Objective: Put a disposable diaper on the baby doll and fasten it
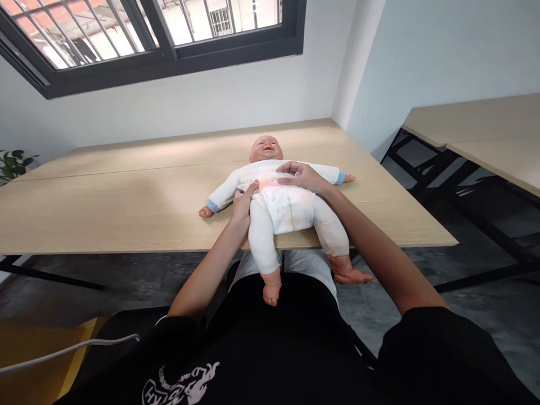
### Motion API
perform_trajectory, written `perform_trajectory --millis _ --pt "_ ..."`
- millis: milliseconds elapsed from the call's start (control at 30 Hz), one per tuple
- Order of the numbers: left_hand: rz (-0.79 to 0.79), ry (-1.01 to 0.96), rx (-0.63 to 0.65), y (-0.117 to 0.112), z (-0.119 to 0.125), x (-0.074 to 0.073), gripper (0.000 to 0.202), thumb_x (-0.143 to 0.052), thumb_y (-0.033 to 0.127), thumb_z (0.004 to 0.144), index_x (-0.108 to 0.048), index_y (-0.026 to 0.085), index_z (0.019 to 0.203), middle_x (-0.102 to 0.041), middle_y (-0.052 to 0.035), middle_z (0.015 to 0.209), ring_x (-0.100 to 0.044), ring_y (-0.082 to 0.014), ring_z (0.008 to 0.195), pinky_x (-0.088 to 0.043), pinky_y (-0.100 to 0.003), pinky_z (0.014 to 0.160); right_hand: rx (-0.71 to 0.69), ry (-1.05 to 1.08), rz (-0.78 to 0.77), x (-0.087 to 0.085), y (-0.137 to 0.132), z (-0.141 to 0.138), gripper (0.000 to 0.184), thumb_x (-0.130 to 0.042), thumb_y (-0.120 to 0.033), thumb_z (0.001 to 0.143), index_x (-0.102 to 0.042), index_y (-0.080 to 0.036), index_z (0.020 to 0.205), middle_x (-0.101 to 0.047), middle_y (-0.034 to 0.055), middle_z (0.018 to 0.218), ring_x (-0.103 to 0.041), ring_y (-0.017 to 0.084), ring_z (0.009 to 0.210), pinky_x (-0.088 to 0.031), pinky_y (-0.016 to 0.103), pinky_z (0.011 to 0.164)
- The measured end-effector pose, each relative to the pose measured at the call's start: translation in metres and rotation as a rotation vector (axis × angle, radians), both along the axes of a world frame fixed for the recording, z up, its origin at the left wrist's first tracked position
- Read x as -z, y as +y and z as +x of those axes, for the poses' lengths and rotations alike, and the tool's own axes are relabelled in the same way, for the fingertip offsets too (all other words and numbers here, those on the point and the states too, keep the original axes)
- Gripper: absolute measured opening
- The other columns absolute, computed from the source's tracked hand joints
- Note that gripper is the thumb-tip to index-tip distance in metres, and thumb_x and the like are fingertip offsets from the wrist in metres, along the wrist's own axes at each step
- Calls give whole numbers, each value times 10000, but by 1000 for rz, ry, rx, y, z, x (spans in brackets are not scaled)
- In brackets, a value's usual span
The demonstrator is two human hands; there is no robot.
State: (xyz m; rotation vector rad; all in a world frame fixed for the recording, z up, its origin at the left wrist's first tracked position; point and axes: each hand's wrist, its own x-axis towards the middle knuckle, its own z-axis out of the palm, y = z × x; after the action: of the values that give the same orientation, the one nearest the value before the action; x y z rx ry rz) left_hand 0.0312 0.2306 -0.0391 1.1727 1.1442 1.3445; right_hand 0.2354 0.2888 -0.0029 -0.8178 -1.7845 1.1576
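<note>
A baby doll (266, 147) in a white suit with blue cuffs lies on its back on the table, head away from me. Its legs hang over the near edge towards my lap. Around its hips is a white diaper (291, 211) with a pale coloured print and a yellowish line down the front. My left hand (243, 201) grips the diaper's left side at the waist, thumb on top, its other fingers mostly hidden. Over the front waistband lies my right hand (304, 176), thumb and fingers apart, touching the diaper and the doll's belly.
The light wooden table (126, 208) runs along the wall under a barred window (177, 53). Another table (485, 126) stands at the right. A plant (14, 164) shows at the far left. A white cable (76, 350) crosses near a yellow surface (37, 351) at lower left.
</note>
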Motion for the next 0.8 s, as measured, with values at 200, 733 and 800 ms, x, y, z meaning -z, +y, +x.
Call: perform_trajectory --millis 200,733,800 --pt "23 -387 -429 -4 -4 3 605 -919 302 545 -443 219 909 -598 46 808 -613 -112 699 -539 -273 739 4 -1 1 -2 -4 -3 533 -895 -499 606 -736 -178 1000 -706 80 1170 -630 282 1155 -459 477 1114" --pt "-105 -256 -138 3 -27 -9 533 -921 285 624 -461 205 881 -632 37 759 -609 -92 618 -470 -204 591 29 -17 -10 -8 -12 -4 504 -887 -482 609 -728 -175 975 -708 87 1157 -627 278 1163 -440 470 1128" --pt "-152 -272 -124 3 -24 -9 561 -915 282 656 -436 219 940 -641 37 771 -611 -95 590 -476 -210 571 41 -19 -10 -9 -13 -4 496 -884 -485 607 -730 -181 968 -708 81 1157 -622 275 1168 -444 462 1123"
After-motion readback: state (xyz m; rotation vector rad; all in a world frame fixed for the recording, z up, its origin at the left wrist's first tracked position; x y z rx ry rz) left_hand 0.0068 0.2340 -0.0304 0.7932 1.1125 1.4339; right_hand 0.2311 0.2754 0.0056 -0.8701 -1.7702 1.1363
